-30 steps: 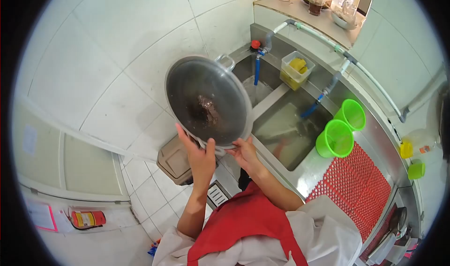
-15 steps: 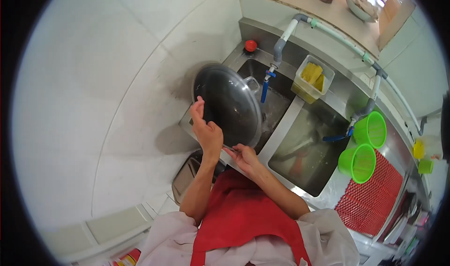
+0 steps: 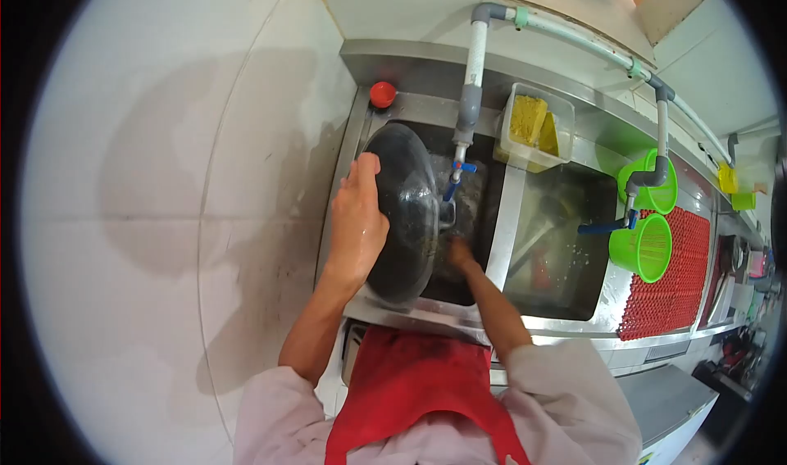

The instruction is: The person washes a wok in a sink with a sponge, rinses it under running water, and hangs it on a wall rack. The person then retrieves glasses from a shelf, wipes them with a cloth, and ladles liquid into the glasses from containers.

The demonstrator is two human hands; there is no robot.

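Note:
A large dark metal wok [image 3: 400, 219] is tipped up on its side over the left sink basin [image 3: 459, 289]. One loop handle [image 3: 447, 213] points right, below the left tap. My left hand [image 3: 357, 219] is closed around the wok's left rim, its fingers bent over the edge. Down in the left basin, just right of the wok, is my right hand [image 3: 461, 254]. It is blurred and its fingers are hard to make out, so I cannot see whether it holds anything.
The right basin [image 3: 566, 244] holds cloudy water with a long-handled utensil under it. Behind stands a clear plastic tub [image 3: 537, 155] with yellow sponges. Two green baskets [image 3: 642, 248] stand by a red mat [image 3: 676, 293]. A red bowl [image 3: 383, 95] sits in the back corner; pipes hang above.
The wok has turned more on edge. My right hand has left its lower rim and moved into the left basin. My left hand has closed over the rim. The camera view has shifted.

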